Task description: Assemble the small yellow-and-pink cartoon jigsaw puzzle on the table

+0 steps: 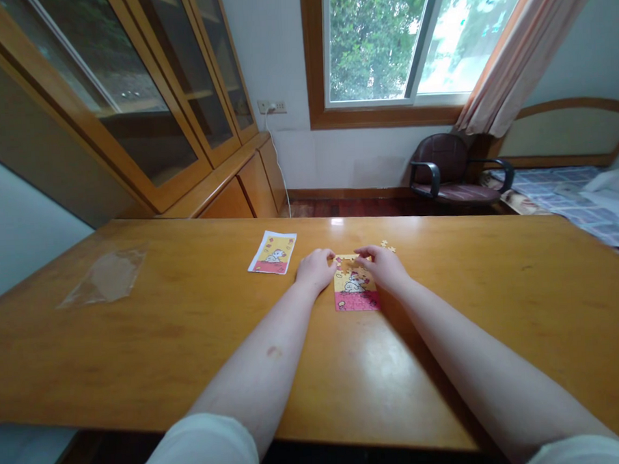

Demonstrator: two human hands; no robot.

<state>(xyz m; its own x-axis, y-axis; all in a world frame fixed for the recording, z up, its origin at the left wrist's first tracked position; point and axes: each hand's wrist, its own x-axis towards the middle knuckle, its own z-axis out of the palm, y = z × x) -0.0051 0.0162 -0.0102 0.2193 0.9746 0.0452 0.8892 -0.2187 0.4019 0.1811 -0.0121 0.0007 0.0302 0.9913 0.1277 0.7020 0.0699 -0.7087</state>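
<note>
From my distant seat I watch a jigsaw puzzle (356,300) lying flat on the wooden table (191,340), between and just below the two hands. Its lower part is joined up: a white cartoon animal on yellow above a pink band. Farther up, an orange-brown gap shows between the pieces and a yellow strip along the top edge. I cannot tell whether a tray lies beneath it.

The left hand (316,269) rests at the puzzle's upper left edge, fingers curled inward. The right hand (385,266) bends over the upper right, thumb and forefinger near each other above the gap. I cannot tell whether either set of fingers is grasping a piece. Loose puzzle pieces (388,247) lie just beyond the right hand.

Of the containers, I see a clear plastic bag (109,276) lying flat and crumpled at the table's left, and a glass-fronted cabinet (203,169) behind, with shelves and reflections in its panes; its contents are too dim to make out.

Left of the left hand lies a white-bordered picture card (273,252) with a matching yellow-and-pink design; any lettering is too small for me to read.
</note>
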